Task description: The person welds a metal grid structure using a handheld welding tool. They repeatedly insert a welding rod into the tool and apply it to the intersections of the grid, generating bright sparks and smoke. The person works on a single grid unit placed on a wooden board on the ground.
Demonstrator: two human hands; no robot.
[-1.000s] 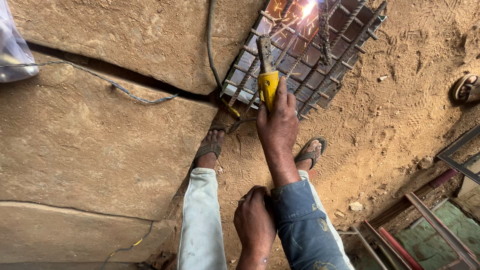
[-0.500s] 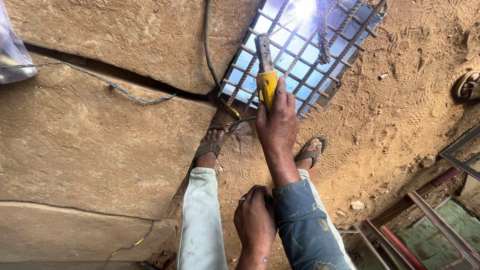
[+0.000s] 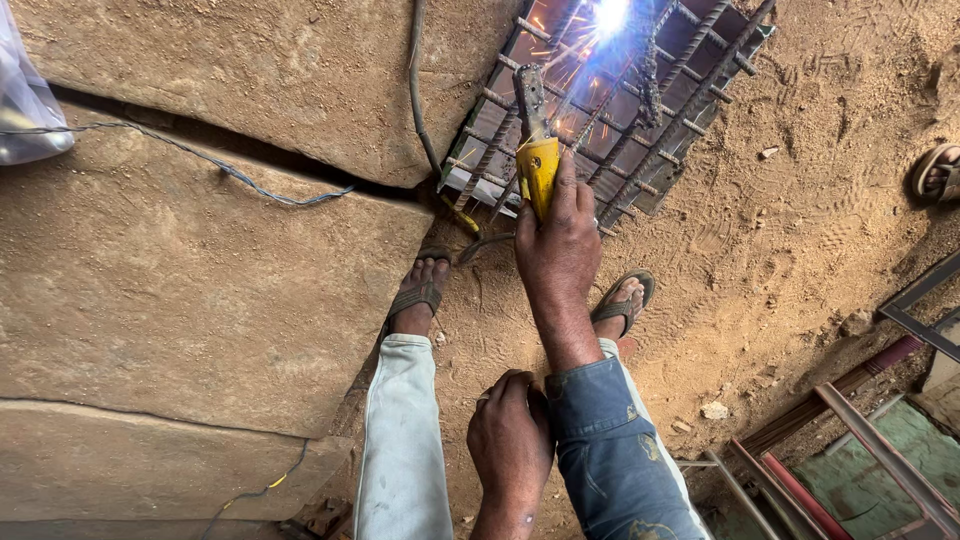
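Note:
My right hand (image 3: 555,250) grips a yellow-handled welding electrode holder (image 3: 537,165) and reaches out over a rusty rebar grille (image 3: 660,110) that lies on the sandy ground. A bright white-blue arc (image 3: 610,15) burns on the grille at the rod's far end, throwing sparks. My left hand (image 3: 510,440) stays low and close to me, with its fingers curled against the blue denim cloth (image 3: 600,450) of my right arm. Beneath me are two sandalled feet, one (image 3: 420,295) on the left and one (image 3: 625,300) on the right, and a pale trouser leg (image 3: 400,440).
Large sandstone slabs (image 3: 200,280) fill the left, with a thin wire (image 3: 230,170) and a dark cable (image 3: 420,90) running over them. Metal frames and bars (image 3: 850,440) lie at bottom right. Another person's sandalled foot (image 3: 935,170) shows at the right edge.
The arc has stayed lit and flares bright at the grille's top, with sparks now spreading. Both hands have held their places.

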